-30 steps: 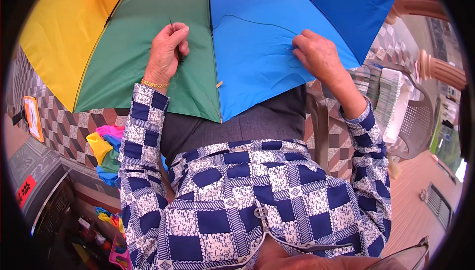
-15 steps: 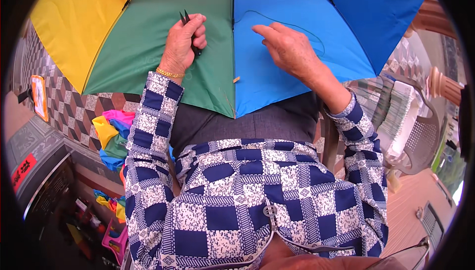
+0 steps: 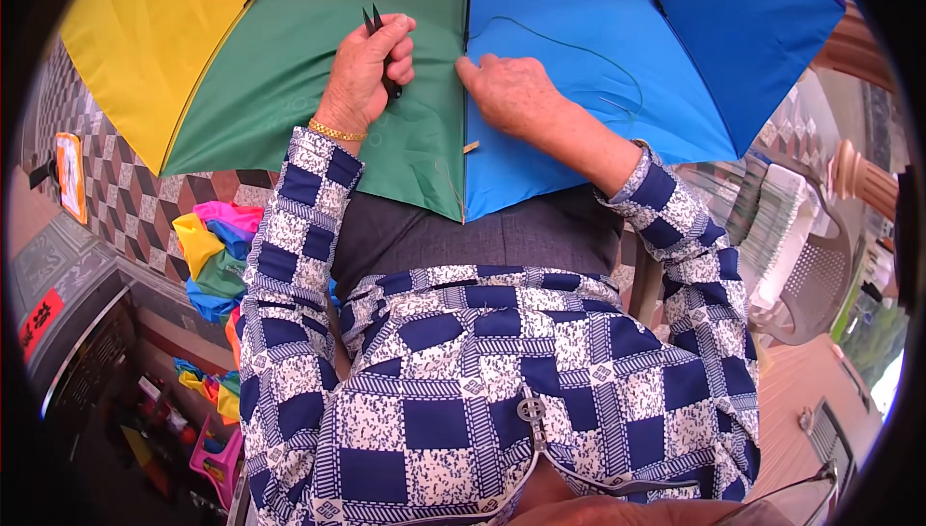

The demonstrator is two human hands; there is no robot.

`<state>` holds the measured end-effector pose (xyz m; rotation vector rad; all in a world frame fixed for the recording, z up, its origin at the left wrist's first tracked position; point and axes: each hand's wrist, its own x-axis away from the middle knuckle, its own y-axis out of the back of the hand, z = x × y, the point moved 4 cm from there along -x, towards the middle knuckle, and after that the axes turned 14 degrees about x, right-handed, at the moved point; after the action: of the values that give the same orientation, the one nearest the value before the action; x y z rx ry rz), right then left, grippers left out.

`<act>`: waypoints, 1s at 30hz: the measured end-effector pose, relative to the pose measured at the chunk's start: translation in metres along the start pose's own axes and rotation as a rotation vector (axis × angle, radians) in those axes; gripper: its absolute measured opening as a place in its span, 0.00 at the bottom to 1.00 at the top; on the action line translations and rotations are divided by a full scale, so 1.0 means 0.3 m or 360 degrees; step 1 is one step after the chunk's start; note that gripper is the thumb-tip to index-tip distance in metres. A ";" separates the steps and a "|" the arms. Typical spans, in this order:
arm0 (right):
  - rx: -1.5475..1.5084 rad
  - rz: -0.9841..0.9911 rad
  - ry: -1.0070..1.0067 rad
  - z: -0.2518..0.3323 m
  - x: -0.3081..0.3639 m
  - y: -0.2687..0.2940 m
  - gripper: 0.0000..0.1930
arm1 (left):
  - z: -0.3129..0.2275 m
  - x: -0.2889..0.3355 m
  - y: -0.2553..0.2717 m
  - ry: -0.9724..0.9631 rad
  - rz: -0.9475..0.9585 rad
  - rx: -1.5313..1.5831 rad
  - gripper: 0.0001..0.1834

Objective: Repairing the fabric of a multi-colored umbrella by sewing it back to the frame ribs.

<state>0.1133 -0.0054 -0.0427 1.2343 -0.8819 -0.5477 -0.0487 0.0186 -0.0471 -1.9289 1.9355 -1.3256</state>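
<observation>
A multicoloured umbrella canopy [image 3: 545, 0] is spread over my lap, with a dark rib [image 3: 469, 5] running along the seam between its green and light-blue panels. Black thread snips [image 3: 393, 82] are gripped in my left hand [image 3: 365, 68], their two points standing up above the green panel. My right hand [image 3: 511, 90] rests at the seam, fingertips together against the rib; whatever they pinch is hidden. From the rib a dark green thread [image 3: 588, 49] curves over the light-blue panel to a thin needle [image 3: 613, 104]. A small tan tab [image 3: 471, 148] sits lower on the seam.
Brightly coloured folded fabric [image 3: 217, 256] lies at my left, beside a pink plastic basket [image 3: 214, 458] lower down. A grey plastic chair [image 3: 820, 270] with white cloth on it stands at my right. Patterned tiles [image 3: 130, 208] cover the floor.
My right hand has moved left and closed its fingertips at the rib. My left hand, still holding the snips, has shifted slightly up and right. The canopy has shifted a little to the right.
</observation>
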 end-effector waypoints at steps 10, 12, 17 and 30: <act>-0.0671 0.0233 -0.0162 0.014 -0.058 -0.182 0.24 | 0.037 -0.015 0.004 0.0054 -0.0012 -0.0017 0.11; -0.1050 -0.0162 -0.0043 0.027 -0.056 -0.231 0.26 | 0.042 -0.020 -0.004 0.0053 -0.0004 -0.0020 0.11; -0.1491 0.0067 -0.0141 0.064 0.015 -0.128 0.24 | 0.025 -0.001 0.016 0.0045 0.0016 0.0020 0.11; -0.1577 -0.0389 -0.0467 -0.114 0.189 0.043 0.09 | 0.012 -0.008 0.026 0.0057 0.0078 0.0118 0.12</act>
<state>0.1722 -0.0263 -0.0173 0.3490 -0.5562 -1.2038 -0.0519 0.0173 -0.0553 -1.8245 1.9078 -1.4071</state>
